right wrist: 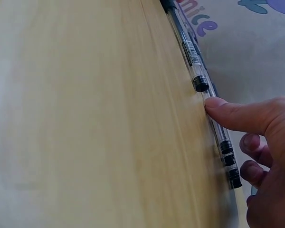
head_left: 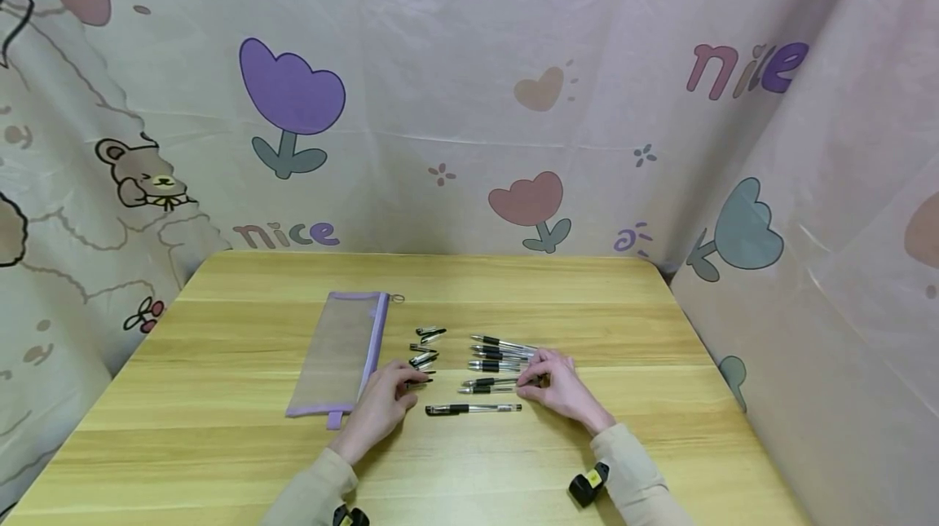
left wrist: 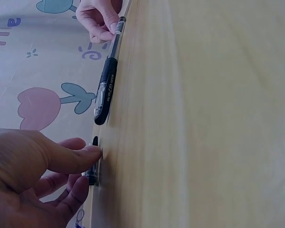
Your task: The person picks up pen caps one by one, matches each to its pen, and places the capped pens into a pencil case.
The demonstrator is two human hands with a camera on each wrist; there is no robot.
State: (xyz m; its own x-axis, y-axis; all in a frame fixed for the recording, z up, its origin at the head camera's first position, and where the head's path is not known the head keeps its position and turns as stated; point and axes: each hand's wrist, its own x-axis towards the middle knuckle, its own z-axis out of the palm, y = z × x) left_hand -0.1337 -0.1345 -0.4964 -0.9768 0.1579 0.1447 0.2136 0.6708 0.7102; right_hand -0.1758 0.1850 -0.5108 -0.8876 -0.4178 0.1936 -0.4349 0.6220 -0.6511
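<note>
In the head view my left hand [head_left: 383, 408] pinches a black-and-clear pen cap [head_left: 421, 382] at the near end of a column of caps. The left wrist view shows the left thumb and fingers around that cap [left wrist: 92, 176], close to the tabletop. My right hand [head_left: 555, 385] holds the rear end of an uncapped gel pen [head_left: 490, 382] low on the table; its thumb lies along the clear barrel [right wrist: 214, 124] in the right wrist view. One capped gel pen [head_left: 473, 408] lies nearest me, between the hands.
Several uncapped pens [head_left: 495, 366] lie in a row, tips leftward. Several loose caps [head_left: 423, 349] lie left of them. A mesh pencil pouch [head_left: 333, 355] with purple edging lies beyond my left hand. A patterned curtain [head_left: 440, 102] hangs around the wooden table [head_left: 242, 444].
</note>
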